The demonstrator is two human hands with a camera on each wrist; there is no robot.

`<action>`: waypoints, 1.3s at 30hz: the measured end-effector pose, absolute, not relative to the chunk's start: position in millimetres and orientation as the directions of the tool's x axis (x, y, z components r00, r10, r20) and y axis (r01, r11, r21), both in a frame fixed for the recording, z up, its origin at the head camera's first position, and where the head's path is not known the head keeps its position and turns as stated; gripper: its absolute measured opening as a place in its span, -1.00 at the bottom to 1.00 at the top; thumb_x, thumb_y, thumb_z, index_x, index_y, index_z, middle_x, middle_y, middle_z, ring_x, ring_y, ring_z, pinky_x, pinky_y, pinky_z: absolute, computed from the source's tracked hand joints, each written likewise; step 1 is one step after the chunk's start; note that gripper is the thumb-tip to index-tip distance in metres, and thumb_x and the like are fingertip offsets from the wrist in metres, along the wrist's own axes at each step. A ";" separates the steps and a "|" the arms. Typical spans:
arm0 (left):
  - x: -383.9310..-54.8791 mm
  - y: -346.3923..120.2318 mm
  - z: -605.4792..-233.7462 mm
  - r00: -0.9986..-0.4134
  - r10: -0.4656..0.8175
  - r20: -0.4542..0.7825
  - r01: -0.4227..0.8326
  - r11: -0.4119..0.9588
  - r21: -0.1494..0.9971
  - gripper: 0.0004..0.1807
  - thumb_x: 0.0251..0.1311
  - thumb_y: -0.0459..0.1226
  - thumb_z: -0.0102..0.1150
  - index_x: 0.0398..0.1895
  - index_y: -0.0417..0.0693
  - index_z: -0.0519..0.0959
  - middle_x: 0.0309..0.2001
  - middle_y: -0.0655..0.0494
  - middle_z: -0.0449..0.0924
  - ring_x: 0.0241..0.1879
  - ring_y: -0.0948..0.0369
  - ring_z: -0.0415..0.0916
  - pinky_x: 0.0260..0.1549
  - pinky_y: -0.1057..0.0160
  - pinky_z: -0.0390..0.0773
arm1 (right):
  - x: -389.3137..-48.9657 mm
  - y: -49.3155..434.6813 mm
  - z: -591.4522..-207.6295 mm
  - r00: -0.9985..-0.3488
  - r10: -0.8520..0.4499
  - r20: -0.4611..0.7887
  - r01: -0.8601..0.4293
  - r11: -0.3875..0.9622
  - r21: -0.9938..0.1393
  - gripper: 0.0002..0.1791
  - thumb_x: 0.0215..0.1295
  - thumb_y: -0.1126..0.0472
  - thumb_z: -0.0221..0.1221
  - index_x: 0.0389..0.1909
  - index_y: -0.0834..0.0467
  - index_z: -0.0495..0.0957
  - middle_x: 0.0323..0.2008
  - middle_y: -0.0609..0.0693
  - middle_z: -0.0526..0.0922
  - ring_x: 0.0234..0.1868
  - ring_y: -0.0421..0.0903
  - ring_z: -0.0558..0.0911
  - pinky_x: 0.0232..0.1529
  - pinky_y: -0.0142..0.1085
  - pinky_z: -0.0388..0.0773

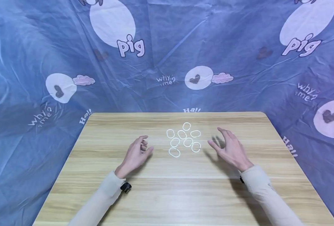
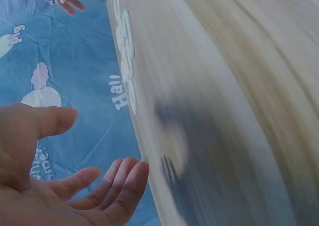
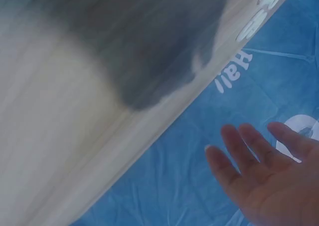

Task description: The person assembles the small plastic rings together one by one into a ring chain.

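Observation:
Several thin white oval rings (image 1: pixel 176 157) lie flat in a loose cluster near the middle of the wooden table; some sit edge to edge, and a few outlines show a small gap. To the left of the cluster hovers my left hand (image 1: pixel 134 155), fingers loosely bent and thumb apart, holding nothing. My right hand (image 1: pixel 232 150) is on the other side, its thumb and fingers spread toward the rings, also holding nothing. Both wrist views show bare palms, with the white rings (image 2: pixel 132 96) edge-on beyond the left hand and more rings (image 3: pixel 251 25) at the right wrist view's top corner.
The light wood table (image 1: pixel 167 201) has rounded far corners. A blue printed cloth (image 1: pixel 167 47) hangs behind it and along both sides. Dark wrist devices, one being a black camera (image 1: pixel 125 187), sit at the sleeve cuffs. Hand shadows fall on the tabletop.

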State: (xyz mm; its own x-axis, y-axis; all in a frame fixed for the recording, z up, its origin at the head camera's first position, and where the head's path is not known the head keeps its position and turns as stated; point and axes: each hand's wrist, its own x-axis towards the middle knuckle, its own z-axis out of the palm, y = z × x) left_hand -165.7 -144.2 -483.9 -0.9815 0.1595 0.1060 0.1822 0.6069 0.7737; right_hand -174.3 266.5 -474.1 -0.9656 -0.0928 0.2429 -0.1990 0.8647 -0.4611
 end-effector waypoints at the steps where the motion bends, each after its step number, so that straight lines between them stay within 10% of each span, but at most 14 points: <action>1: -165.4 -142.7 -484.3 -0.984 0.150 0.097 0.169 0.606 0.777 -0.33 0.33 -0.16 0.37 0.42 -0.24 0.41 0.05 -0.19 0.64 -0.09 0.05 0.67 0.02 0.03 0.73 | -174.4 264.7 -475.1 -0.965 -0.091 0.244 -0.201 0.857 -0.475 -0.12 0.40 -0.30 0.22 0.50 0.22 0.31 0.40 0.36 0.46 0.35 0.43 0.48 0.30 0.38 0.45; 14: -165.5 -110.5 -489.0 -0.984 0.175 -0.023 0.090 0.609 0.788 -0.59 0.29 -0.19 0.41 0.06 -0.30 0.63 -0.21 0.00 0.76 -0.28 0.21 0.70 -0.13 0.18 0.76 | -181.8 239.0 -484.8 -0.974 -0.062 0.217 -0.187 0.758 -0.625 -0.55 0.40 0.19 0.31 0.16 0.42 0.55 0.00 0.41 0.71 -0.12 0.28 0.77 -0.10 0.09 0.78; 21: -168.9 -90.3 -487.3 -0.978 0.194 -0.075 0.067 0.636 0.769 -0.56 0.21 -0.11 0.46 0.02 -0.22 0.66 -0.07 -0.06 0.74 -0.09 0.06 0.68 0.03 0.06 0.70 | -186.5 234.5 -486.6 -0.992 -0.124 0.021 -0.106 0.736 -0.668 -0.50 0.35 0.14 0.37 0.19 0.34 0.56 -0.01 0.28 0.75 -0.07 0.15 0.77 0.01 0.02 0.75; 39: -169.6 -52.0 -488.7 -0.981 0.173 -0.082 0.073 0.734 0.676 -0.36 0.01 0.03 0.56 0.06 -0.17 0.61 -0.05 -0.03 0.67 -0.06 0.06 0.46 -0.11 0.13 0.55 | -193.1 221.0 -490.0 -0.981 -0.191 -0.033 -0.130 0.776 -0.618 -0.44 0.19 0.05 0.48 0.10 0.31 0.61 -0.16 0.13 0.62 -0.19 -0.04 0.59 -0.13 -0.25 0.56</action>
State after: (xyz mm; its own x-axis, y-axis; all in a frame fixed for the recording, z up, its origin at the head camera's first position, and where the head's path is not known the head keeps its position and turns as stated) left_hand -169.6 -52.0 -488.7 -0.9814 0.1734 -0.0821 0.0731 0.7336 0.6756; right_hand -193.1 221.0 -490.0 -0.9811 -0.1908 -0.0327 -0.1303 0.7756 -0.6176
